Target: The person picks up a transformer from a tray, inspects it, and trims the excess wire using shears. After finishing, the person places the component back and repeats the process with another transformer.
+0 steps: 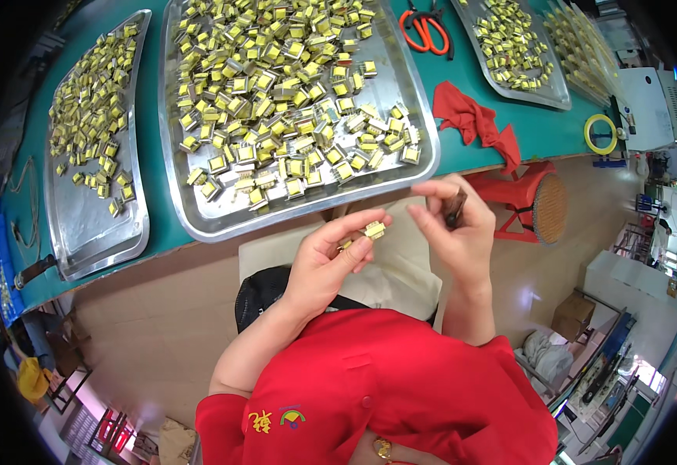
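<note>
Component (375,229), small, blocky and yellow with what are looking like fine pins along its edge, is sitting at the fingertips of the left hand (324,263), just off the near rim of the large tray (292,215). Judging by its look, it is probably going to feel light and stiff, its yellow wrap perhaps being a little slick, while the pins are seeming the fragile part, easily bent. The solid sides of the body are therefore offering the best hold, with the pins being left free. Another bit of yellow is showing lower between the same fingers; whether it is belonging to a second piece, I cannot tell.

The left forearm is slanting from near left toward far right, and that hand's grip is narrowing to a pinch, thumb against forefinger, around the component. The right hand (466,236) is hovering to the right, its forearm pointing almost straight toward the far side and its wrist bending left. Its curled fingers are holding a dark tool (455,209) against the palm, while thumb and forefinger are pointing left with a narrow gap and nothing clear between them. Beyond both hands, many similar yellow pieces (265,81) are lying heaped in the large tray, which is resting on the green worktop (456,161).
</note>
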The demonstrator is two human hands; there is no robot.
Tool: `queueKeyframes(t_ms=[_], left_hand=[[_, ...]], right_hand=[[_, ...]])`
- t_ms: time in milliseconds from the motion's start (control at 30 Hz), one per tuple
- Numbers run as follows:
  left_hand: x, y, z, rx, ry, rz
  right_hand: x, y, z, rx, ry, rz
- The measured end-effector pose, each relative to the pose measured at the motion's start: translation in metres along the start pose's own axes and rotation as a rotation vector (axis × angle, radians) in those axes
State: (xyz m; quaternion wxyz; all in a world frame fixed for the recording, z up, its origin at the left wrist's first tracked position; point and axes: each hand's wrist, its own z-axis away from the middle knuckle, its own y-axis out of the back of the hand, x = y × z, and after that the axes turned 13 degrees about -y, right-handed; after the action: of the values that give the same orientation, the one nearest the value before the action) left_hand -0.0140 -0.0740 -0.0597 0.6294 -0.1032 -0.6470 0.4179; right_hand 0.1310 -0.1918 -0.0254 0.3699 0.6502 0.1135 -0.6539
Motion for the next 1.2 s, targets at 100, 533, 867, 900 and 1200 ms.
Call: queueKeyframes(t_ms=[100,533,867,900,1200], left_hand=[[0.000,0.001,0.000,0.003,0.001,-0.010],[0.002,-0.002,-0.001,-0.021,-0.047,-0.037],[0.001,0.003,0.000,-0.010,-0.003,0.131],[0.002,0.004,0.000,-0.008,-0.001,0.130],[-0.002,0.005,0.000,0.016,0.032,0.098]], right_hand=[[-0.012,0.005,-0.016,0.139,0.058,0.213],[-0.024,0.005,-0.052,0.139,0.177,0.604],[-0.027,0.008,-0.029,0.018,0.041,0.222],[-0.028,0.009,-0.024,-0.083,0.029,0.188],[-0.016,-0.002,-0.004,-0.273,0.206,0.188]])
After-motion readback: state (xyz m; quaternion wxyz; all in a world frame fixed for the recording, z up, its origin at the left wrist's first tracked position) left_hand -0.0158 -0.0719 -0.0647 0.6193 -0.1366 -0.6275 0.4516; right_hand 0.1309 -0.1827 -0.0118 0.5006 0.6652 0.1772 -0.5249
